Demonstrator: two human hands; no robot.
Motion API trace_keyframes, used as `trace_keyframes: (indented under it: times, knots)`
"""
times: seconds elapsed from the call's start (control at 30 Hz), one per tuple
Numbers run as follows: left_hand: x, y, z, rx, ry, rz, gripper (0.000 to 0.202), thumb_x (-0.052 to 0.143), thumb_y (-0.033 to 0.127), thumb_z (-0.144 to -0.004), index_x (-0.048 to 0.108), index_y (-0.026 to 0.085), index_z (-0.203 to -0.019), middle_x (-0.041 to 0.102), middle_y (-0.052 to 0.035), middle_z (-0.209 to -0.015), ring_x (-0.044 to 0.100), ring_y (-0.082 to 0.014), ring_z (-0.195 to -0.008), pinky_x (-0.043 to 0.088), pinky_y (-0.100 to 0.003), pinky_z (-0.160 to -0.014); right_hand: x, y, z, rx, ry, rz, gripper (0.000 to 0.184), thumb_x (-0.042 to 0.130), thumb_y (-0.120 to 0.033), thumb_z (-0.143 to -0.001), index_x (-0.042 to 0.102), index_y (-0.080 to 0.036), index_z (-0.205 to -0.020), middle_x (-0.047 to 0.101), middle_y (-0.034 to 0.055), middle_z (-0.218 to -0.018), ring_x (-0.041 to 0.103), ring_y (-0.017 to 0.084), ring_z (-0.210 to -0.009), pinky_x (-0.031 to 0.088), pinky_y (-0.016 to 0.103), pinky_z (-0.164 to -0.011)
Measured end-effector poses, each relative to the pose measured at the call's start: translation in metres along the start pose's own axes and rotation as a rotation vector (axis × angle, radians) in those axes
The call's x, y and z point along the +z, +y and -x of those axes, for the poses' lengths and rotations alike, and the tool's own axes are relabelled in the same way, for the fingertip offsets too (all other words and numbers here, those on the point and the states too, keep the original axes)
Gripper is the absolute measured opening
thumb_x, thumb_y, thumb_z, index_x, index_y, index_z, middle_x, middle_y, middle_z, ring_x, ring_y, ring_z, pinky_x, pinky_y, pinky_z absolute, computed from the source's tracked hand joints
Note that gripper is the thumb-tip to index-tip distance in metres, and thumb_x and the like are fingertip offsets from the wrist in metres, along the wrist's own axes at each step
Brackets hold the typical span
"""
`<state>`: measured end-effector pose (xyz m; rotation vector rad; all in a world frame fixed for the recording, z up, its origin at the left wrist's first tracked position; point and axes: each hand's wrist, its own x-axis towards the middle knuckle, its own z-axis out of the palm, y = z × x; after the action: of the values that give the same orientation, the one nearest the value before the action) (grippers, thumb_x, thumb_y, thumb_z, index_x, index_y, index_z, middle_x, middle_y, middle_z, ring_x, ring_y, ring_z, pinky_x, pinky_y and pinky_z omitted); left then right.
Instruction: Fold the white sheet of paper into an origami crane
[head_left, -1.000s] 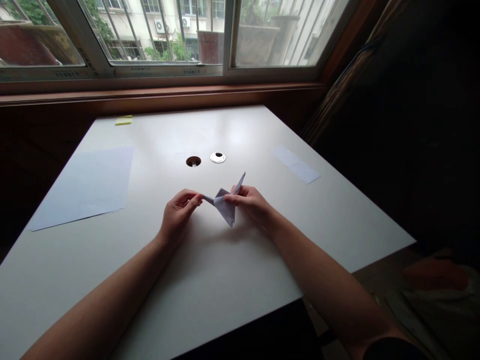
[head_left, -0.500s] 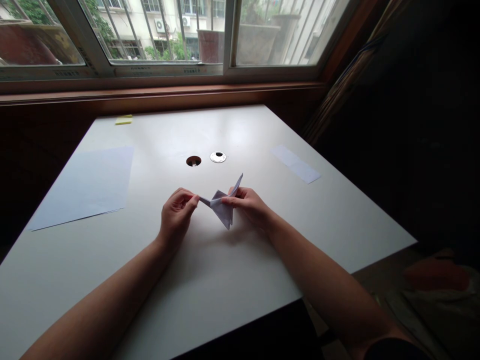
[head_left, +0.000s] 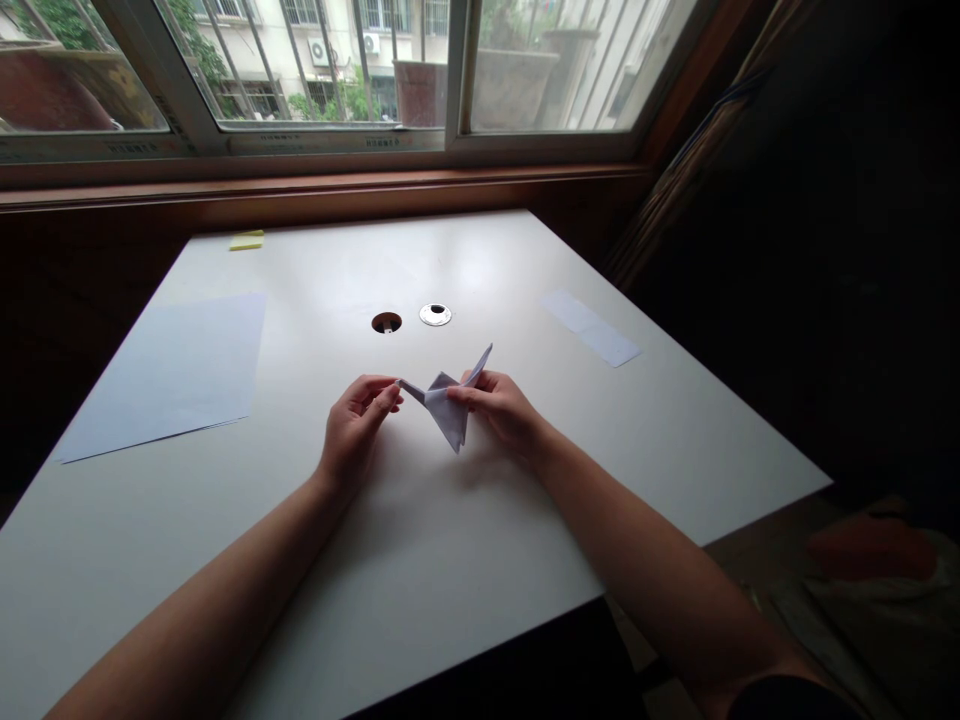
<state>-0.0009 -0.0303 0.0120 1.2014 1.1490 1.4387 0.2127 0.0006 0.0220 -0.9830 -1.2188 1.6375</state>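
Observation:
A folded white paper crane (head_left: 448,410) is held above the white table, in the middle of the head view. My right hand (head_left: 499,405) pinches its body from the right, thumb in front and the other fingers mostly hidden behind the paper. One thin pointed end slants up beyond that hand. The other narrow end reaches left to my left hand (head_left: 361,422), whose thumb and forefinger close at its very tip. Below the body hangs a pointed paper flap.
On the white table (head_left: 450,560) lie a large paper sheet (head_left: 180,370) at left, a paper strip (head_left: 591,328) at right and yellow sticky notes (head_left: 247,241) at the back. A round cable hole (head_left: 386,323) sits beside its loose cover (head_left: 435,315). A window (head_left: 315,70) stands behind.
The crane has shifted slightly right and up with my right hand. My left fingers have slid outward to the tip of its narrow left end, so more of that end shows.

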Motion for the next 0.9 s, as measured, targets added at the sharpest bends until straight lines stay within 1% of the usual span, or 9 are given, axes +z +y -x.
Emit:
trace_keyframes:
  times: [0.1, 0.23, 0.37, 0.5, 0.67, 0.73, 0.83, 0.9]
  knots:
    - [-0.0008, -0.0006, 0.0, -0.005, 0.012, -0.002, 0.025, 0.076, 0.041, -0.079, 0.072, 0.019, -0.09, 0.066, -0.0031, -0.08, 0.061, -0.017, -0.075, 0.049, -0.03, -0.074, -0.0003, 0.0013, -0.0006, -0.001, 0.016, -0.003, 0.034, 0.086, -0.044, -0.064, 0.068, -0.016, -0.072, 0.062, 0.0022, -0.068, 0.056, 0.016, -0.067, 0.044, 0.03, -0.066]
    - [-0.0013, -0.0007, -0.0002, 0.0, -0.003, -0.004, 0.021, 0.075, 0.039, -0.08, 0.073, 0.019, -0.084, 0.067, -0.0038, -0.079, 0.058, -0.0162, -0.074, 0.047, -0.03, -0.073, -0.0001, 0.0018, -0.0008, 0.009, 0.011, -0.021, 0.034, 0.086, -0.043, -0.063, 0.067, -0.015, -0.071, 0.063, 0.0024, -0.069, 0.056, 0.016, -0.067, 0.044, 0.029, -0.066]
    - [-0.002, -0.0012, 0.0002, 0.001, -0.008, -0.025, 0.02, 0.073, 0.038, -0.083, 0.073, 0.018, -0.082, 0.069, -0.0048, -0.079, 0.057, -0.0163, -0.073, 0.047, -0.031, -0.074, -0.0007, 0.0011, -0.0007, 0.02, -0.005, -0.026, 0.033, 0.087, -0.041, -0.063, 0.067, -0.015, -0.07, 0.062, 0.001, -0.068, 0.054, 0.014, -0.065, 0.041, 0.029, -0.065]
    - [-0.0044, -0.0025, 0.0011, 0.01, -0.03, -0.059, 0.021, 0.071, 0.038, -0.085, 0.069, 0.018, -0.08, 0.068, -0.004, -0.078, 0.057, -0.0163, -0.073, 0.046, -0.031, -0.073, -0.0011, 0.0004, -0.001, 0.024, 0.002, 0.002, 0.035, 0.087, -0.043, -0.062, 0.067, -0.015, -0.07, 0.061, 0.0002, -0.066, 0.052, 0.013, -0.064, 0.038, 0.029, -0.064]
    - [-0.0062, -0.0035, 0.0012, 0.015, -0.035, -0.066, 0.022, 0.071, 0.039, -0.086, 0.069, 0.017, -0.081, 0.067, -0.0041, -0.079, 0.059, -0.016, -0.074, 0.048, -0.03, -0.074, -0.0002, -0.0001, -0.001, 0.026, -0.001, 0.0, 0.035, 0.087, -0.043, -0.062, 0.067, -0.015, -0.07, 0.06, 0.0008, -0.066, 0.051, 0.014, -0.065, 0.038, 0.029, -0.064]
    - [-0.005, -0.0031, 0.0013, 0.022, -0.042, -0.038, 0.024, 0.069, 0.04, -0.087, 0.069, 0.017, -0.085, 0.067, -0.0049, -0.081, 0.061, -0.0167, -0.077, 0.049, -0.031, -0.077, -0.0003, 0.0008, -0.0015, 0.013, 0.002, -0.018, 0.036, 0.087, -0.044, -0.062, 0.068, -0.015, -0.07, 0.06, 0.0009, -0.067, 0.051, 0.014, -0.065, 0.038, 0.029, -0.064]
    - [-0.0016, -0.0015, 0.0018, 0.015, -0.07, 0.04, 0.031, 0.068, 0.045, -0.087, 0.066, 0.018, -0.102, 0.068, -0.0063, -0.093, 0.064, -0.0196, -0.087, 0.052, -0.032, -0.079, -0.002, 0.0036, -0.0031, -0.02, 0.007, -0.02, 0.037, 0.087, -0.046, -0.063, 0.069, -0.014, -0.072, 0.06, 0.0007, -0.067, 0.051, 0.013, -0.065, 0.037, 0.029, -0.064]
    - [0.0003, 0.0, 0.0022, -0.002, -0.126, 0.042, 0.037, 0.069, 0.047, -0.085, 0.064, 0.019, -0.108, 0.068, -0.0066, -0.098, 0.064, -0.0206, -0.091, 0.053, -0.033, -0.081, -0.003, 0.0058, -0.0043, -0.041, 0.009, 0.0, 0.037, 0.086, -0.046, -0.066, 0.069, -0.014, -0.074, 0.06, 0.0005, -0.068, 0.05, 0.013, -0.065, 0.036, 0.028, -0.065]
